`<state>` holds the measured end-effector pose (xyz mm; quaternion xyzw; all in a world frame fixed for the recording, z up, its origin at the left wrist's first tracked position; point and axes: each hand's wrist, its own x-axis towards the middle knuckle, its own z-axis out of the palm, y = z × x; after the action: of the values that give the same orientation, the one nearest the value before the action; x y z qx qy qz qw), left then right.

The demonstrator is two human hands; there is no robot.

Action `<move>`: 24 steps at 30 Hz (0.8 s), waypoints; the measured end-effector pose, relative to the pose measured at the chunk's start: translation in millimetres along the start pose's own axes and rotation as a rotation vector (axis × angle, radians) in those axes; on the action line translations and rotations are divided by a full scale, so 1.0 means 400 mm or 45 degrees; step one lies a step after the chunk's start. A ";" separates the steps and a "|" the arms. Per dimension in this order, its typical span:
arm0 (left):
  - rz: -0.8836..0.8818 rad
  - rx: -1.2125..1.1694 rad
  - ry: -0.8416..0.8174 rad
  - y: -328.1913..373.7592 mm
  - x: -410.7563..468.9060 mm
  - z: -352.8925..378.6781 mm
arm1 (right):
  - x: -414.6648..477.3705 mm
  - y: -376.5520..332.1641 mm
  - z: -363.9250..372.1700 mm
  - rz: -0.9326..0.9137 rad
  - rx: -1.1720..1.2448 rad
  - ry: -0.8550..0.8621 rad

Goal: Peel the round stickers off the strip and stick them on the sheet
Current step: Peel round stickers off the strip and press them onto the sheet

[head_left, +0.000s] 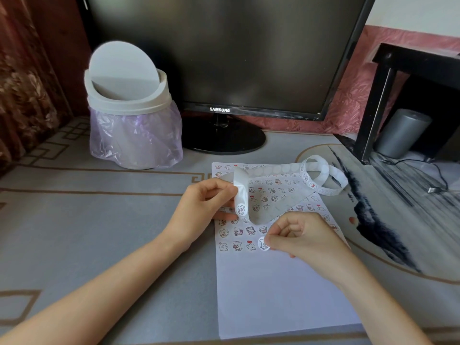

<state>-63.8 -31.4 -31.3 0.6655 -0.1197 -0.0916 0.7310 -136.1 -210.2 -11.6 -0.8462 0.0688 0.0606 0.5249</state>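
A white sheet (278, 295) lies on the desk, its upper half covered with rows of small cartoon stickers. My left hand (201, 215) pinches the white backing strip (242, 195) above the sheet, and one round sticker (241, 209) shows on the strip just below my fingers. The strip curls away to the right into a loose coil (321, 176). My right hand (301, 237) pinches a round sticker (262, 243) and holds it down at the end of the lowest sticker row on the sheet.
A white swing-lid bin (129, 95) with a purple plastic liner stands at the back left. A black Samsung monitor (224, 53) is behind the sheet. A black shelf (388, 95), a grey cylinder (403, 131) and cables sit at the right.
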 end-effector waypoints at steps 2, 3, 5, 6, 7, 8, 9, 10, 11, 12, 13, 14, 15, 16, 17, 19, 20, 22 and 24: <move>0.000 0.002 -0.002 -0.001 0.000 -0.001 | -0.001 0.000 0.002 -0.002 0.003 0.004; 0.000 0.004 -0.003 -0.001 0.000 -0.001 | -0.001 0.001 0.003 -0.003 0.000 0.009; -0.001 0.003 -0.002 -0.002 0.001 -0.001 | 0.000 0.004 0.005 -0.007 -0.014 0.024; 0.000 0.002 -0.003 -0.002 0.002 -0.001 | 0.000 0.006 0.006 -0.009 -0.022 0.034; 0.001 0.002 -0.004 -0.002 0.002 -0.001 | 0.001 0.008 0.007 -0.012 -0.030 0.043; 0.002 0.003 -0.006 -0.002 0.002 -0.001 | 0.002 0.010 0.008 -0.014 -0.039 0.051; 0.004 0.004 -0.008 -0.002 0.002 -0.001 | 0.002 0.011 0.009 -0.019 -0.050 0.057; 0.005 0.006 -0.009 -0.003 0.001 0.000 | 0.002 0.012 0.010 -0.023 -0.057 0.062; 0.005 0.008 -0.010 -0.003 0.002 0.000 | 0.002 0.013 0.010 -0.029 -0.062 0.066; 0.005 0.011 -0.009 -0.003 0.001 0.000 | 0.002 0.014 0.011 -0.035 -0.067 0.072; 0.004 0.013 -0.008 -0.003 0.002 -0.001 | 0.001 0.014 0.012 -0.043 -0.075 0.077; 0.004 0.012 -0.009 -0.003 0.001 -0.001 | 0.000 0.014 0.013 -0.051 -0.086 0.080; 0.004 0.012 -0.011 -0.003 0.001 -0.001 | -0.001 0.013 0.013 -0.059 -0.097 0.081; 0.003 0.014 -0.012 -0.003 0.001 -0.001 | -0.002 0.012 0.014 -0.065 -0.107 0.082; 0.003 0.018 -0.011 -0.003 0.001 -0.001 | -0.002 0.011 0.014 -0.069 -0.112 0.083; 0.003 0.023 -0.006 -0.004 0.001 -0.001 | -0.003 0.009 0.014 -0.074 -0.130 0.084; 0.001 0.024 -0.003 -0.004 0.002 -0.001 | -0.003 0.009 0.015 -0.077 -0.147 0.085; -0.002 0.027 0.000 -0.005 0.003 -0.001 | -0.003 0.010 0.015 -0.084 -0.170 0.087; 0.001 0.041 -0.001 -0.006 0.002 -0.002 | -0.002 0.013 0.014 -0.085 -0.175 0.090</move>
<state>-62.6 -31.0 -33.7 0.6771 -0.1215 -0.0897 0.7202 -138.1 -207.5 -18.3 -0.8837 0.0545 0.0178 0.4644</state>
